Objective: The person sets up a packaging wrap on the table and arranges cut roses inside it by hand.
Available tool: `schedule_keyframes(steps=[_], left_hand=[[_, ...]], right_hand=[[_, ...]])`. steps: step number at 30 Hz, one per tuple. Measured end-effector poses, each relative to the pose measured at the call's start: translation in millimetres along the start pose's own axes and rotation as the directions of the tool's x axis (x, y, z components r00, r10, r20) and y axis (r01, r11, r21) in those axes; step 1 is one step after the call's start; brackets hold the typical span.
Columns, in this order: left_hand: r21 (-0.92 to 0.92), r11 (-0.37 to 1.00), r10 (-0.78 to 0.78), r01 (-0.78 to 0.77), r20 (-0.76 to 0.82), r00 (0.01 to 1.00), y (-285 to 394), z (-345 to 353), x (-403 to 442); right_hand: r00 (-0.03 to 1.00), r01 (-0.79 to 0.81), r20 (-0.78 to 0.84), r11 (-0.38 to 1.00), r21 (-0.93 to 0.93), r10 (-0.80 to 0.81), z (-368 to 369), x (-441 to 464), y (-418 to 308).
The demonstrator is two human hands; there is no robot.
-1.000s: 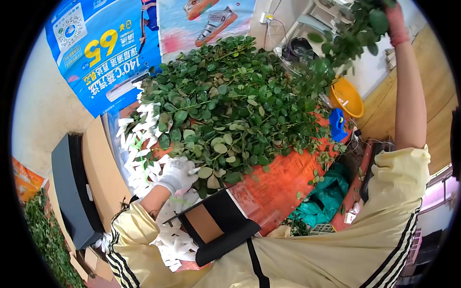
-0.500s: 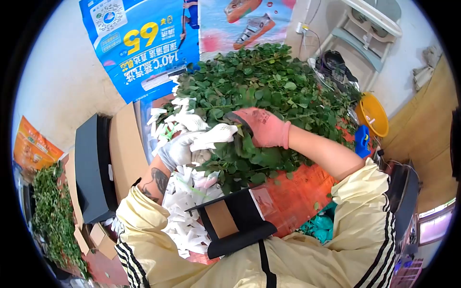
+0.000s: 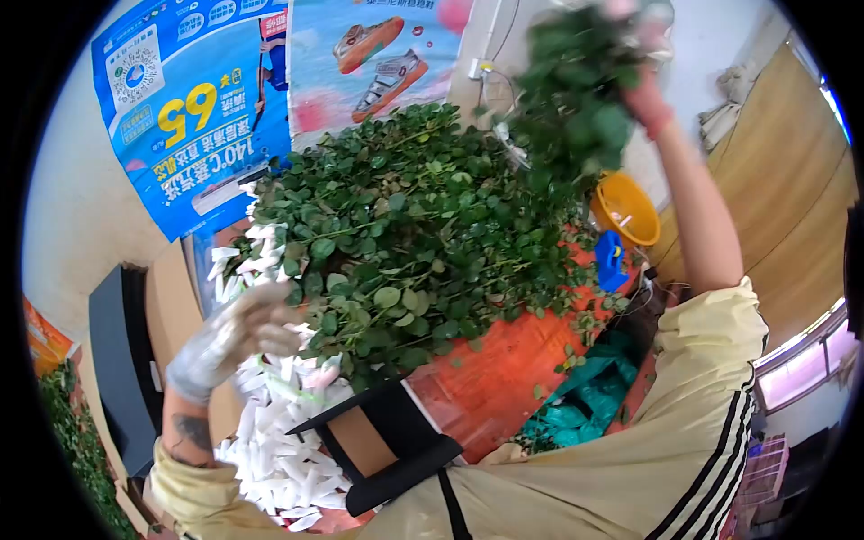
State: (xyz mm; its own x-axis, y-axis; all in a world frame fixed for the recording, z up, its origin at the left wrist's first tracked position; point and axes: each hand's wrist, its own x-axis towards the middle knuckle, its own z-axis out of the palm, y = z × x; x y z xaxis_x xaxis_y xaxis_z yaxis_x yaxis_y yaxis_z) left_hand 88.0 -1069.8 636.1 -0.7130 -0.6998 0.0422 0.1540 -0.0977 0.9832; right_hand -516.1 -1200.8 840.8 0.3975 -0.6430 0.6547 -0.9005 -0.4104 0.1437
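Note:
My right hand (image 3: 643, 94), in a pink glove, is raised at the upper right, closed on a bunch of leafy green stems (image 3: 576, 99) that is blurred by motion. My left hand (image 3: 236, 337), in a white glove, hovers at the left above white paper pieces (image 3: 288, 432); its fingers are curled and blurred, and whether they hold anything is unclear. Between the hands a large heap of leafy stems (image 3: 405, 234) covers the back of the red table (image 3: 486, 378). A black holder with a brown panel (image 3: 364, 441) sits at the front edge.
A yellow basin (image 3: 627, 209) and a blue tape dispenser (image 3: 611, 261) are at the right. Teal plastic bags (image 3: 585, 396) lie beyond the table's right edge. Dark and brown cardboard (image 3: 121, 369) stands at the left, with more greenery (image 3: 76, 450) behind. Posters (image 3: 198, 108) hang on the wall.
My right hand has moved from beside my left hand up to the upper right, with the bunch of stems in it. My left hand has drawn back to the left. The view has shifted.

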Motion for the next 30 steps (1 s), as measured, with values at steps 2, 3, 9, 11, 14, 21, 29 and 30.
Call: schedule_keyframes(steps=[2,3,9,11,14,21,29,30], left_hand=[[0.032,0.999,-0.009,0.012,-0.069,0.998,-3,-6,-26],[0.034,0.999,-0.001,0.005,-0.109,0.994,-7,-8,-38],[-0.06,0.997,0.029,-0.047,-0.277,0.961,-27,-10,-90],[-0.067,0.996,0.029,-0.052,-0.304,0.952,-30,-4,-99],[0.125,0.992,0.023,0.012,-0.273,0.962,-34,10,-115],[0.076,0.996,-0.027,0.044,-0.223,0.974,-59,28,-148],[-0.08,0.965,-0.257,0.248,-0.125,0.958,-89,67,-175],[0.115,0.969,-0.203,0.221,-0.147,0.968,-104,71,-169]], right_hand=[[0.91,-0.111,-0.388,0.988,0.111,0.146,-66,1,27],[0.9,-0.161,-0.412,0.987,-0.019,0.139,-103,8,50],[0.854,-0.105,-0.498,0.988,0.117,0.15,-213,26,29],[0.916,-0.076,-0.391,0.996,0.056,0.092,-197,19,-32],[0.998,0.035,-0.042,0.995,-0.09,-0.039,-149,-8,-144],[0.255,0.39,0.767,0.788,0.476,-0.589,-5,-98,-353],[-0.127,0.204,0.84,0.815,0.542,-0.527,179,-195,-460],[-0.134,0.204,0.837,0.812,0.546,-0.53,193,-210,-458]])
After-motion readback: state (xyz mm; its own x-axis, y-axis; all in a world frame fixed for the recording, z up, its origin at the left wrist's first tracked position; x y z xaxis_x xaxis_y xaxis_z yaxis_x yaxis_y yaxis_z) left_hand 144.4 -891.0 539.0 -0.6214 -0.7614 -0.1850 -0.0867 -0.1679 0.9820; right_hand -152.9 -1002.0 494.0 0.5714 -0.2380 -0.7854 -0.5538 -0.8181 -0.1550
